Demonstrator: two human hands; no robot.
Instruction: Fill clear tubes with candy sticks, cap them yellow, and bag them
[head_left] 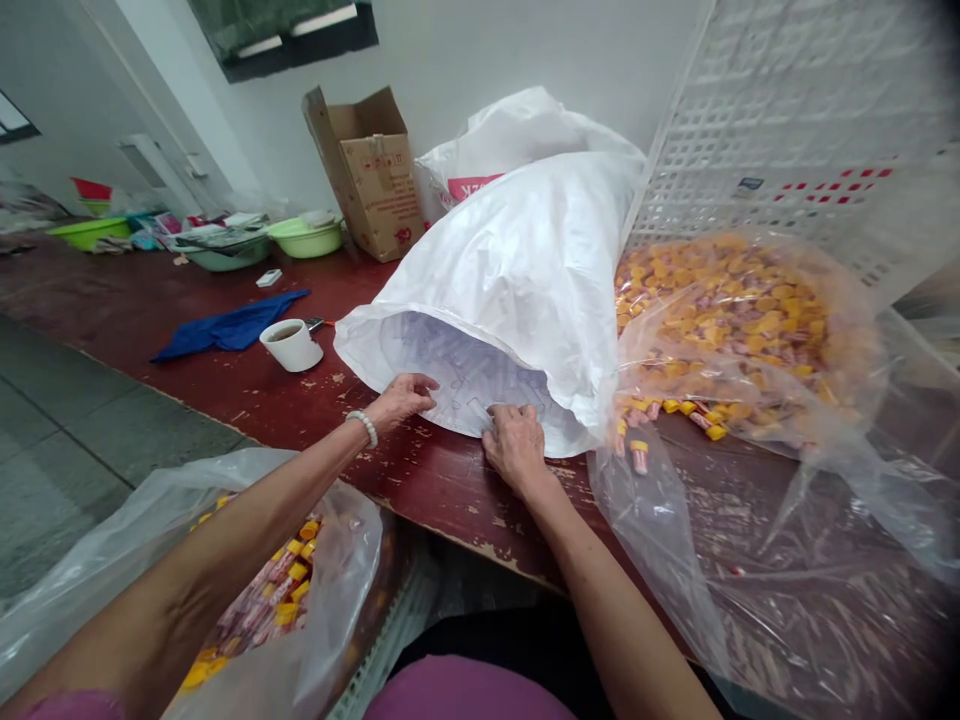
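Observation:
A white woven sack (517, 260) lies on its side with its mouth toward me, and many small clear plastic tubes (480, 370) show inside it. My left hand (405, 397), with a beaded bracelet at the wrist, is at the left of the sack's lower rim. Its fingers are curved, with a small gap between thumb and fingertips and nothing visible in them. At the front of the mouth my right hand (516, 440) is closed, its fingers pointing in over the rim. A clear tube (478, 408) shows at those fingertips; the palm side is hidden.
To the right, a clear bag (735, 320) of yellow-capped tubes leans by a white plastic crate (787, 150). Another such bag (300, 570) stands below the table edge at left. A cup (292, 346), blue cloth (229, 327), cardboard box (382, 190) and basins (307, 238) are on the table.

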